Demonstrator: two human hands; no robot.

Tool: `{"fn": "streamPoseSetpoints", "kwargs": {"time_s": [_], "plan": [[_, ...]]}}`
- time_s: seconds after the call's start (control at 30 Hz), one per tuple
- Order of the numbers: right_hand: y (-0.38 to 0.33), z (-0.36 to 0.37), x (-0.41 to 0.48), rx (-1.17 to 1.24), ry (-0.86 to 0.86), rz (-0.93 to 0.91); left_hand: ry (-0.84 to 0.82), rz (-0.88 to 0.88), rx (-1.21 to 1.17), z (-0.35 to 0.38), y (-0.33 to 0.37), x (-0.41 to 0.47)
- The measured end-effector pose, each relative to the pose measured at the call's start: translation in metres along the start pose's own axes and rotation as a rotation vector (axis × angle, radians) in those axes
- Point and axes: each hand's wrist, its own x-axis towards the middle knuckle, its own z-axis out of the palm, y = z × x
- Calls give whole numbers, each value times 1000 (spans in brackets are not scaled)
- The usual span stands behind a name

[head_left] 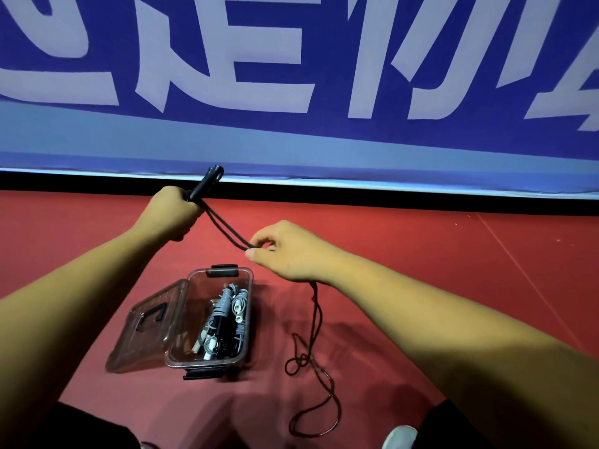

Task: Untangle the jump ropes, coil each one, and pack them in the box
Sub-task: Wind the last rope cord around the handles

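Two black handles [207, 183] of one black jump rope [227, 228] stick out together from the left hand [171, 212], above and beyond the far-left corner of the clear box [249, 306]. That hand's fingers are curled round both handles. The right hand [288, 251], above the box's far-right corner, pinches the doubled cord between thumb and fingertips. From under that hand the rest of the cord drops to the red floor [421, 254]. There it forms crossed floor loops [299, 359] just right of the box, with one larger loop nearer the person. Inside the box lie coiled ropes [223, 315], grey and black with white ends. The lid [152, 325] lies open on the box's left.

Judged risks:
- Pulling cord through the pinch while the floor loops are crossed may cinch them into a knot.
- A slack pinch may let the two strands slip unevenly and spoil the coil.
- The trailing loop may snag the box's near latch [204, 372] and drag the box.
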Motion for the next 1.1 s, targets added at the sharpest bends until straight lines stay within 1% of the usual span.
{"fn": "streamPoseSetpoints", "kwargs": {"time_s": [0.1,0.23,0.27,0.33,0.43,0.5,0.53,0.6,0.8,0.87,0.93,1.0,1.1], "plan": [[-4,-6,-1,-160,-9,-61,18,119,442,6,-4,-2],[-6,-17,-1,-200,80,-121,-93,159,790,18,-5,-18],[-6,-20,-1,-206,105,-128,-140,165,850,22,-4,-24],[-5,-27,1,-214,171,-129,-298,217,929,32,2,-38],[4,-38,6,-228,265,-102,-520,395,965,45,16,-62],[12,-44,6,-232,283,-64,-634,526,958,48,25,-75],[16,-47,6,-232,286,-49,-678,574,932,49,29,-82],[21,-49,6,-226,283,-27,-726,588,846,47,38,-94],[30,-54,10,-173,291,7,-742,583,478,38,51,-109],[35,-56,8,-139,254,17,-774,584,353,34,54,-111],[41,-56,6,-37,207,22,-794,571,195,29,52,-112],[49,-55,4,99,153,45,-817,475,-57,26,50,-109],[57,-48,1,229,15,152,-797,282,-425,21,49,-100]]}}
